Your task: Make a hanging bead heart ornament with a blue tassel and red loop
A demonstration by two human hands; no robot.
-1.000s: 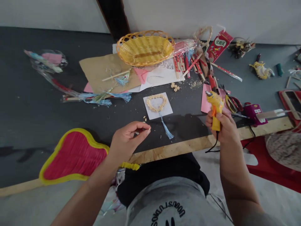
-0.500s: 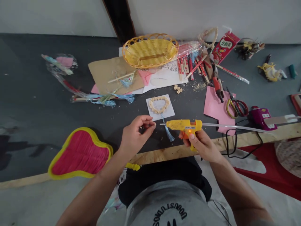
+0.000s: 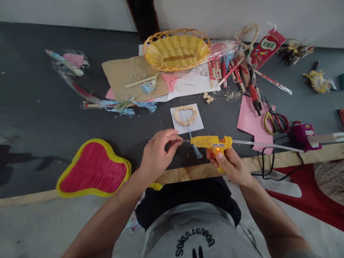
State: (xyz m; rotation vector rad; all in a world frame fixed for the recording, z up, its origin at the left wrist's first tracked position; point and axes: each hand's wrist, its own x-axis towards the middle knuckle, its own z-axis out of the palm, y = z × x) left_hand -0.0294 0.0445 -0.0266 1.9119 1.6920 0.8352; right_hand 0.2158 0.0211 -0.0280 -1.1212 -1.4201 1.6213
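Head view: glue gun [image 3: 205, 142] crosswise, nozzle [image 3: 187, 141] leftward.

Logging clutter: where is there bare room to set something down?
The dark grey tabletop is bare, bar specks, left of the clear plastic bundle and between the square white paper and pink paper sheet. It is crowded behind, around the yellow wicker basket, and right, around the red-and-yellow scissors; the left hand and yellow glue gun fill the front middle.
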